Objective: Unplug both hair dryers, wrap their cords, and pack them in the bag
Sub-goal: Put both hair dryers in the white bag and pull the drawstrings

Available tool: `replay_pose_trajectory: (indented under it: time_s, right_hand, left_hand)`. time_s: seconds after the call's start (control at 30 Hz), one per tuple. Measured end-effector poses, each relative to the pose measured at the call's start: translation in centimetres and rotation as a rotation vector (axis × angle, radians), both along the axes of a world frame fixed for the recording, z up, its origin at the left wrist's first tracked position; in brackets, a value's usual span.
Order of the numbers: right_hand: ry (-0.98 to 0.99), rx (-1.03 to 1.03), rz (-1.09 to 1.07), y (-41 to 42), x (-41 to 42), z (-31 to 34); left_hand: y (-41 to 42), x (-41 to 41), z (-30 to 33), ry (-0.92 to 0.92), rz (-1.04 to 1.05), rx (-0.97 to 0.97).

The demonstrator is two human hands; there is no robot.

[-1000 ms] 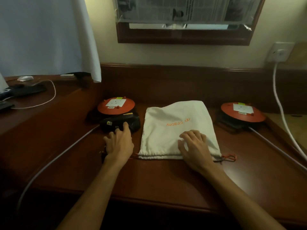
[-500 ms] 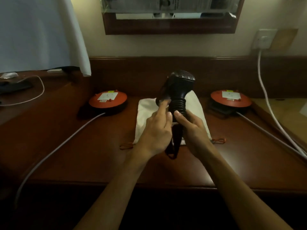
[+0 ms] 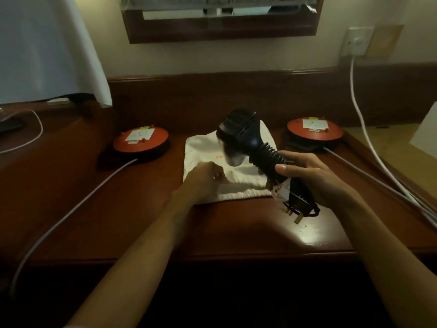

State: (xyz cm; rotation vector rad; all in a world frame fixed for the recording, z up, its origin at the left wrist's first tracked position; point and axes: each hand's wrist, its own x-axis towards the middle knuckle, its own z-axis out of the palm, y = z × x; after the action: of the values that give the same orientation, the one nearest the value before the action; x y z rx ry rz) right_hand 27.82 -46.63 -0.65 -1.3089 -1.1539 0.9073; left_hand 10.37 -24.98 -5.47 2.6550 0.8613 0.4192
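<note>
Far left of the frame: a pale cable (image 3: 59,218) runs from the lower left edge up across the wooden desk (image 3: 146,223) to the left orange cable reel (image 3: 141,142), which lies flat at centre left.

Centre: the white drawstring bag (image 3: 203,150) lies flat on the desk between the two reels. The left hand (image 3: 204,179) rests on the bag's near left portion, fingers bent down onto the cloth; whether they pinch the fabric cannot be told, as the hand is blurred.

Centre right: the black hair dryer (image 3: 243,133) is held above the bag, tilted, its vented head toward the upper left and its ribbed handle toward the lower right. The right hand (image 3: 314,178) grips the handle together with the bundled cord. The plug (image 3: 296,213) hangs below this hand, pins pointing down, just above the desk.

Right: the second orange cable reel (image 3: 314,129) lies flat at upper right. A white cable (image 3: 359,114) descends from the wall socket (image 3: 357,41).
</note>
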Motion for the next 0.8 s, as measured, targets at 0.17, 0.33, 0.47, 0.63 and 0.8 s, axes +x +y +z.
replay_pose_trajectory:
  time_s: [0.17, 0.33, 0.47, 0.63, 0.8]
  right_hand:
    - [-0.183, -0.05, 0.114, -0.4, -0.6, 0.2]
    - [-0.455, -0.143, 0.107, 1.1, -2.2, -0.8]
    - [-0.9, -0.195, 0.013, 3.2, -3.9, -3.1]
    - [-1.108, -0.354, 0.059, 3.4, -2.8, -3.0]
    - [-1.014, -0.321, 0.024, 2.7, -3.1, -3.2]
  left_hand:
    - [2.0, -0.1, 4.5, -0.316, -0.011, -0.377]
    - [4.1, 0.2, 6.9, -0.388, -0.028, -0.276]
    - [3.2, 0.4, 7.9, -0.446, -0.076, -0.163]
    - [2.5, 0.2, 7.7, -0.538, -0.041, -0.048]
    - [2.3, -0.1, 7.8, -0.513, -0.056, 0.04]
